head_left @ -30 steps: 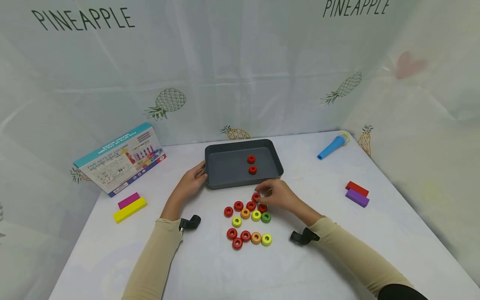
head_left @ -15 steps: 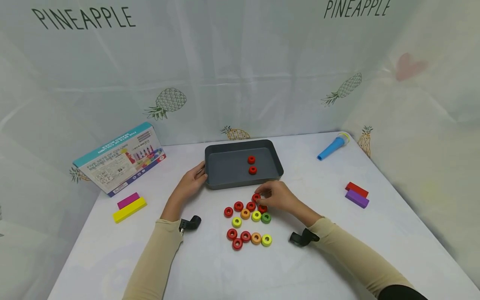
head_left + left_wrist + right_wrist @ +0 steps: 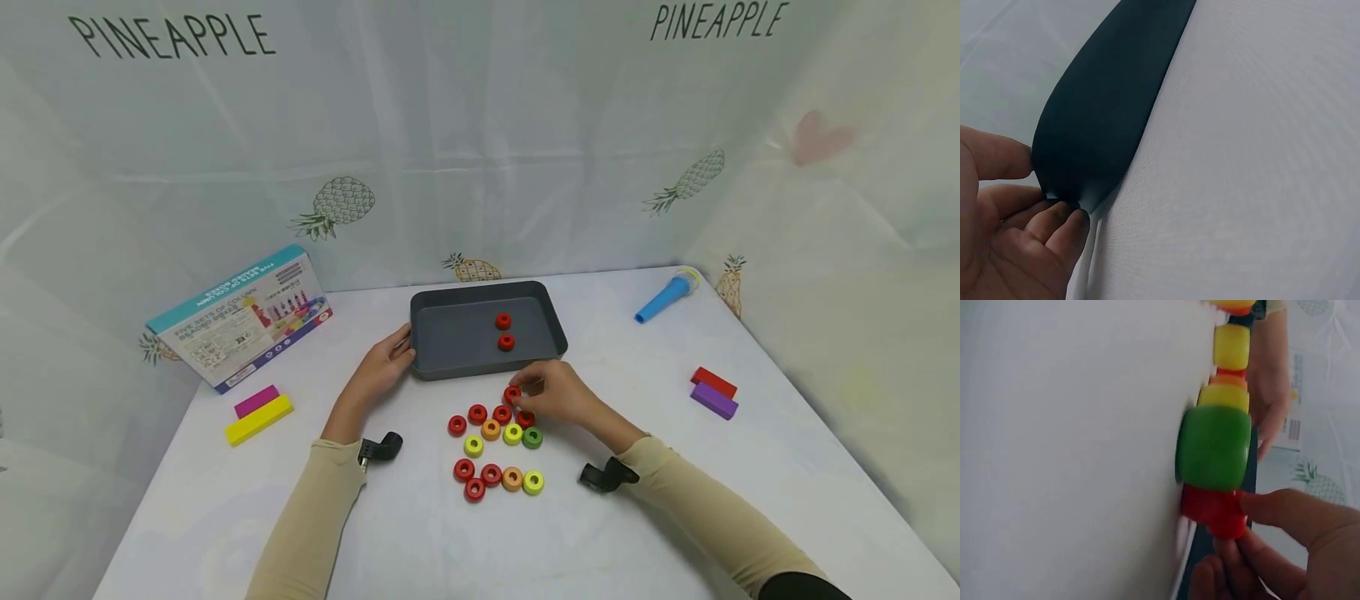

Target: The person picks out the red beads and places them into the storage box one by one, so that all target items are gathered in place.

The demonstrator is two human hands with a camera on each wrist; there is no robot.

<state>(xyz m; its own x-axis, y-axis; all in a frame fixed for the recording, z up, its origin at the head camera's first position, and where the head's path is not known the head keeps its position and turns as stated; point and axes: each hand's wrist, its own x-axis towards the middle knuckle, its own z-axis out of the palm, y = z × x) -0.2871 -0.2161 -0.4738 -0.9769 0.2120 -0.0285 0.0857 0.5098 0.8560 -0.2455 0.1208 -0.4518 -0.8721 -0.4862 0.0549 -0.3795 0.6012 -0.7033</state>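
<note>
A dark grey tray [image 3: 457,337] lies toward the back of the table with two red beads [image 3: 506,342] in it. My left hand [image 3: 381,367] grips its left end; in the left wrist view the thumb touches the tray's side [image 3: 1094,125] and the other fingers curl at its lower edge. Just in front of the tray, my right hand [image 3: 557,392] pinches a red bead [image 3: 512,395] between thumb and fingers. Close to that hand are a green bead [image 3: 532,437], a yellow bead [image 3: 513,433], an orange bead [image 3: 491,429] and several red ones.
A second cluster of beads, including an orange one [image 3: 512,478], lies nearer me. Left stand a printed box [image 3: 243,325] and magenta and yellow blocks [image 3: 259,420]. At right are a blue toy microphone [image 3: 665,298] and red and purple blocks [image 3: 714,401].
</note>
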